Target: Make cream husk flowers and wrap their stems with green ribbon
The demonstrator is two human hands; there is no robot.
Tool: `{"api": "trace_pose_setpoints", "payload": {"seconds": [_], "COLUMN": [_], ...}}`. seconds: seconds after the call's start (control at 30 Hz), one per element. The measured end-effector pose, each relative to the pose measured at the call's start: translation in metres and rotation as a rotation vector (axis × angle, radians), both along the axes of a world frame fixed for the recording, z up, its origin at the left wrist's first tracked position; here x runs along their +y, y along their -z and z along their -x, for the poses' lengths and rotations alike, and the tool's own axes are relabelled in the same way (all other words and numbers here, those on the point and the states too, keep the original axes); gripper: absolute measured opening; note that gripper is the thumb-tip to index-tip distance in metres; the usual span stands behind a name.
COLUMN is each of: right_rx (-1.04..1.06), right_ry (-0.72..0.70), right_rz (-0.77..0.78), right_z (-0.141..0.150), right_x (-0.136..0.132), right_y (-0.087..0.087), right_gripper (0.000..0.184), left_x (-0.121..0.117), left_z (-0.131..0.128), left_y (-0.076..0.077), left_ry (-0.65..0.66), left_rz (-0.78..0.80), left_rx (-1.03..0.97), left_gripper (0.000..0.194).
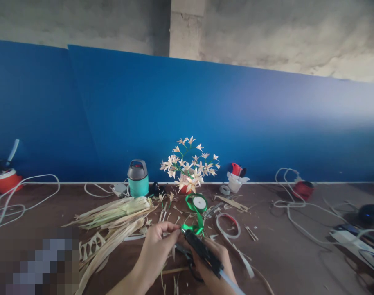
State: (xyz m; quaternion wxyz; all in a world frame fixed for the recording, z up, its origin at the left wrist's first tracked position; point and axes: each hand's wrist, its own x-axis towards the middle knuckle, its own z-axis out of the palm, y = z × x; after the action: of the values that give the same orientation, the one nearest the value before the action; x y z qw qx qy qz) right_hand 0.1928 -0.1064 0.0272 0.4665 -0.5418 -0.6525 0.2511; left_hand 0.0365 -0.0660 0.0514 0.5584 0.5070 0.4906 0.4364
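My right hand (216, 258) is wrapped round a black hot glue gun (203, 252), with a pale glue stick (230, 282) coming out of its back end. The gun's nozzle points up and left, close to the fingertips of my left hand (158, 248). Thumb and forefinger of that hand are pinched together at the end of a green ribbon (199, 223); any smaller piece between them is too small to make out. The ribbon runs back to its spool (199, 203). Beneath my hands lie dark-handled scissors (188, 260), partly hidden.
Behind stands a pot of pale husk flowers (187, 168). Corn husks (119, 213) lie left, below a teal container (138, 178). To the right are a white strip roll (228, 225), a white cup (235, 182) and cables (293, 217). A blue panel (174, 102) closes the back.
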Motion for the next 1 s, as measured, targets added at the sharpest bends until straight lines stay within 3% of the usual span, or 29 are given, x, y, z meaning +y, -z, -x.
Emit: {"api": "trace_pose_setpoints", "payload": {"seconds": [0.63,1.0], "right_rx": [0.015,-0.004], "right_ry": [-0.011,-0.005], "right_rz": [-0.009,0.007], "right_z": [0.0021,-0.002], "right_x": [0.0,0.0022], "right_y": [-0.0032,0.0048], "right_gripper": [0.027,0.021], "left_x": [-0.0015,-0.0022], "left_z": [-0.0011,-0.0006], "left_y": [-0.0036,-0.004], "left_ry": [-0.015,-0.014], "left_rz": [0.038,0.035], "left_rx": [-0.001,-0.021], "left_gripper": [0.025,0.024]}}
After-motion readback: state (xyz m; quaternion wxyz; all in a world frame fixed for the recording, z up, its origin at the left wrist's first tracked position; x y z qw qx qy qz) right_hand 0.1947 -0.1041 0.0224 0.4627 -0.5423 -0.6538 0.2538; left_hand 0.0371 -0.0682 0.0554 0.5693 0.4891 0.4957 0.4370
